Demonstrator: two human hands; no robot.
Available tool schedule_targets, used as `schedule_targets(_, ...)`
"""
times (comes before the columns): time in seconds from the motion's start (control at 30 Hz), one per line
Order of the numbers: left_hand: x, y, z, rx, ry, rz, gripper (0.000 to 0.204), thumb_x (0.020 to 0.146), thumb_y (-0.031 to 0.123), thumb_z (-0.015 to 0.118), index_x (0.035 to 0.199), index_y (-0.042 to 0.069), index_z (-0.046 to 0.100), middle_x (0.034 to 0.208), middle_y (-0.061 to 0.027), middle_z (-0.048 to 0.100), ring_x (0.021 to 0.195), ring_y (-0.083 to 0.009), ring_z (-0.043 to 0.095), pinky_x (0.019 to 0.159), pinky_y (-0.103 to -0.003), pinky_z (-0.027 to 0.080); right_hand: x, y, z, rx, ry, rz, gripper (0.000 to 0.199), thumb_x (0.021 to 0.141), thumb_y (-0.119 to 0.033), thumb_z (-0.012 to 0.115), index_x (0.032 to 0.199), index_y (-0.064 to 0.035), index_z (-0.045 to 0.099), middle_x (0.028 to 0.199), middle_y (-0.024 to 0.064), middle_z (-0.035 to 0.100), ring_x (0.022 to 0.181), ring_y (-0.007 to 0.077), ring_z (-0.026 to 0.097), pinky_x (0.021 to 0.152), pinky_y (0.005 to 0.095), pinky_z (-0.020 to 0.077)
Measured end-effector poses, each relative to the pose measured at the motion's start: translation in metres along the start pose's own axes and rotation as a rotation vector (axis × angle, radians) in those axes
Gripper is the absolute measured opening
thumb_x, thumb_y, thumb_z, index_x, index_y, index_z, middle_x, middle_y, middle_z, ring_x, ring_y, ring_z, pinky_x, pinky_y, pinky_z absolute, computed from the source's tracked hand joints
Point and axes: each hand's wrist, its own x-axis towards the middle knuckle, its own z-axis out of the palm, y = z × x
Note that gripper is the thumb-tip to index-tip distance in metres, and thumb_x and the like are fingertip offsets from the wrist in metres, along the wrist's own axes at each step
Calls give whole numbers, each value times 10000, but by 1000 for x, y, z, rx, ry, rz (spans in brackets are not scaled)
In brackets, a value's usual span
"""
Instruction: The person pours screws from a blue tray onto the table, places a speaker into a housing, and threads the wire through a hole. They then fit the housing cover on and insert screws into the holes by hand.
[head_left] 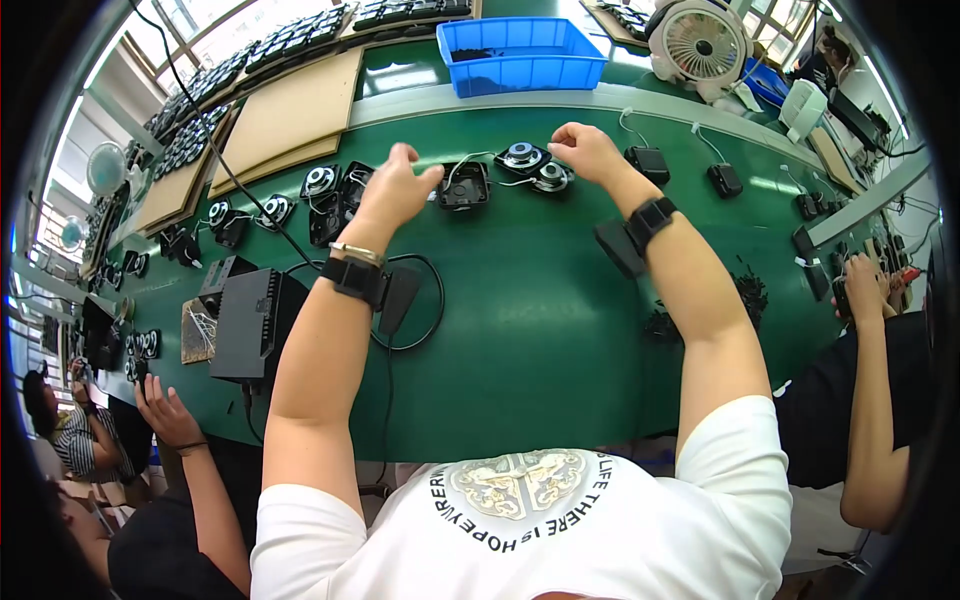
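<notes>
My left hand (398,192) hovers just left of an open black speaker housing (464,187), its thumb stretched toward the rim and its fingers loosely apart. I see nothing in it. Right of the housing, a larger round speaker driver (522,155) and a smaller speaker driver (551,178) lie face up, with white wires running toward the housing. My right hand (590,155) is beside the larger driver with fingers bent and the thumb apart from them. Its fingertips are close to the driver's edge; whether they touch is unclear. Another housing (327,222) with a driver (320,180) lies partly behind my left hand.
A blue bin (525,60) stands at the back, left of a white fan (703,45). Closed black speaker boxes (647,163) sit at right, above a pile of small black pieces (750,295). A black machine (258,325) with a cable stands at left. Co-workers sit on both sides.
</notes>
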Motion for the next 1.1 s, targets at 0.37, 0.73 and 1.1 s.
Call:
schedule_targets(0.37, -12, 9, 30, -681, -171, -288, 530, 816, 130, 652, 1279, -74, 494, 908, -147, 667, 650, -163, 655, 541, -291, 549, 50, -4, 20, 174, -317, 537, 188, 843, -132, 684, 965, 11, 699, 692, 35, 614, 625, 117, 563, 556, 279, 467)
schedule_targets(0.73, -88, 24, -2, -1338, -192, -290, 467, 806, -45, 516, 1273, -61, 537, 1061, -98, 657, 902, -157, 653, 748, -298, 563, -123, -72, -2, 837, -107, 470, 366, 929, -87, 605, 1269, 16, 517, 803, 9, 601, 564, 73, 568, 509, 225, 494)
schedule_targets(1.1, -185, 28, -37, -1128, -510, 55, 568, 781, -119, 449, 1341, -59, 522, 1172, -111, 661, 1030, -124, 635, 884, -229, 486, -268, -110, 46, 645, -125, 493, 414, 909, -92, 634, 1273, 35, 485, 792, 38, 591, 598, 107, 606, 532, 237, 516)
